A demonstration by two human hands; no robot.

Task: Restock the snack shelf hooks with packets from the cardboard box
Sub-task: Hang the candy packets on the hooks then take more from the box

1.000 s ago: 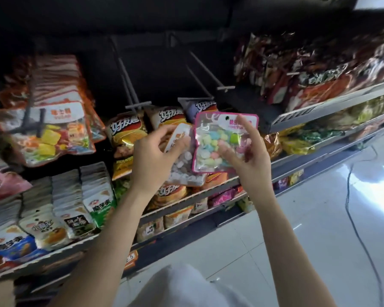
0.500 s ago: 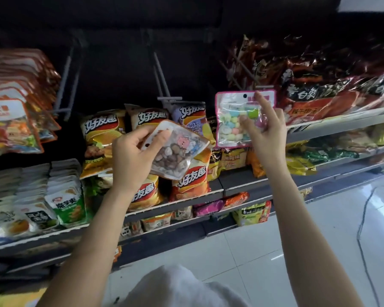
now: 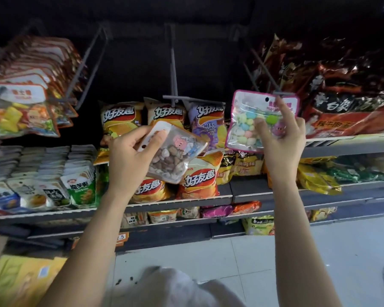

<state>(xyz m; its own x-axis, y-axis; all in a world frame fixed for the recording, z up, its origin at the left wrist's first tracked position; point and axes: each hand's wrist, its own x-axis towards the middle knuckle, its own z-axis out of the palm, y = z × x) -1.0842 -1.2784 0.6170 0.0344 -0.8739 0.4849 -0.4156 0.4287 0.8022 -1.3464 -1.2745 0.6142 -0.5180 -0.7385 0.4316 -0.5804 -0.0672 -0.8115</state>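
two packets are in hand and none of this kind hangs on a hook yet, so the restocking looks barely begun here. the right hand point(image 3: 282, 138) pinches a pink-edged packet of pastel sweets point(image 3: 251, 127) between thumb and fingers, forefinger raised along its back, and lifts it so its punched hole sits just beside the tip of the right-hand hook point(image 3: 262, 69); it is not yet threaded on. the left hand point(image 3: 129, 158) curls round a clear packet of brown-and-white sweets point(image 3: 171, 156), held lower, in front of the crisp bags point(image 3: 120, 118) on the shelf point(image 3: 177, 201).

three bare double-wire hooks show on the dark back panel: the left hook point(image 3: 87, 65), the middle hook point(image 3: 173, 69) and the one being approached. one further hook at far left carries a full row of orange-edged packets point(image 3: 24, 107), too many and too blurred to count. the cardboard box is not clearly in view; a brown edge at the lower left could be it, though that cannot be told. both packets remain to be hung.
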